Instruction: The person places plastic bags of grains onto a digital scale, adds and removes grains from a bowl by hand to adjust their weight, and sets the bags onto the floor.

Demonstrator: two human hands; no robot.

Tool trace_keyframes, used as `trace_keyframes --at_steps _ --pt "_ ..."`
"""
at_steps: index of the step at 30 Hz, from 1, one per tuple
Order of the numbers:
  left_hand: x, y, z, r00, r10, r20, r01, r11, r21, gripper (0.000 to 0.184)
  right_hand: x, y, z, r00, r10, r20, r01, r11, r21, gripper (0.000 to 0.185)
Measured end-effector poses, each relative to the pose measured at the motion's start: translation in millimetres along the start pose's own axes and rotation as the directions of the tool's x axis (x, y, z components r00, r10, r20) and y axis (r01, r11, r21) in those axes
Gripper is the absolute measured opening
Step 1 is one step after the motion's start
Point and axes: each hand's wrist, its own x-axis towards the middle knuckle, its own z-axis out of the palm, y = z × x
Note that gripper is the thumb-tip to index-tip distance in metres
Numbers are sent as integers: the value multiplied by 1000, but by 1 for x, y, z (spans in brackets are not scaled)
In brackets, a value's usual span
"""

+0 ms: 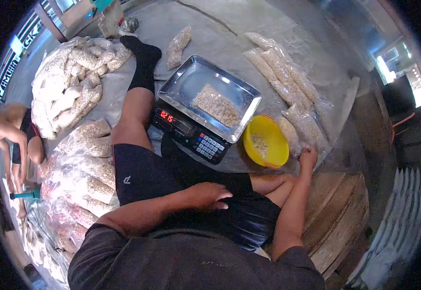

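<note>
My left hand (209,196) rests over my lap, with its fingers loosely apart and nothing in them. On the right, my right hand (308,157) is closed on the near end of a clear plastic bag (305,126) filled with pale, grain-like pieces. A yellow bowl (279,137), tilted, with some of the pieces inside, sits just left of that hand. In front of me stands a digital scale (181,126) with red digits that seem to read 0.215. Its metal pan (185,79) carries a portion of the pale pieces (216,105); whether they are bagged I cannot tell.
Several long filled bags (280,67) lie together at the right, and another bag (178,47) lies beyond the scale. Heaps of filled bags (70,79) cover the left side. Another person (14,130) bends over at far left. A brown sack (338,217) lies at my right.
</note>
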Motion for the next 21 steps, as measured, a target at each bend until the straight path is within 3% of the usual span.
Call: trace_keyframes --at_steps 1,2,4,6,7,8,9,10,11,14,15,18,21 --pt "-3 -1 3 999 -9 42 10 1000 -16 39 -7 -10 3 998 -63 -25 55 966 -251 34" --pt "-4 -4 3 993 -50 110 51 999 -3 41 -9 -21 3 963 -254 -93 216 929 -300 34" --pt "3 -1 -9 959 -125 253 122 992 29 45 -48 -94 -7 777 -597 -200 480 766 -427 33" --pt "16 5 -16 997 -63 -41 65 996 65 41 -79 -131 10 856 -515 43 514 857 21 33" --pt "26 7 -18 986 -7 -169 21 996 83 39 -100 -164 7 873 -411 262 429 903 -14 30" --pt "40 11 -19 965 -5 -264 23 997 68 37 -112 -158 21 800 -565 203 585 809 -57 29" --pt "54 14 -22 935 -6 -355 27 998 55 36 -123 -164 33 868 -358 343 381 925 3 33" --pt "65 15 -27 895 -9 -447 34 998 48 34 -134 -161 41 847 -419 326 411 907 98 31" --pt "72 5 -15 848 -106 -518 101 994 -39 32 -146 -155 48 817 -485 313 444 874 196 30" --pt "81 8 -22 810 -383 -445 383 919 -95 35 -166 -146 70 805 -474 358 400 878 264 25" --pt "81 3 -22 827 -389 -406 390 917 -85 28 -166 -152 68 790 -452 414 375 891 257 25" --pt "86 -10 -24 817 -540 -202 487 834 -260 34 -166 -164 68 736 -418 532 299 906 299 25" --pt "85 -32 -11 833 -367 -413 291 927 -238 40 -149 -156 83 724 -453 520 207 862 463 26"
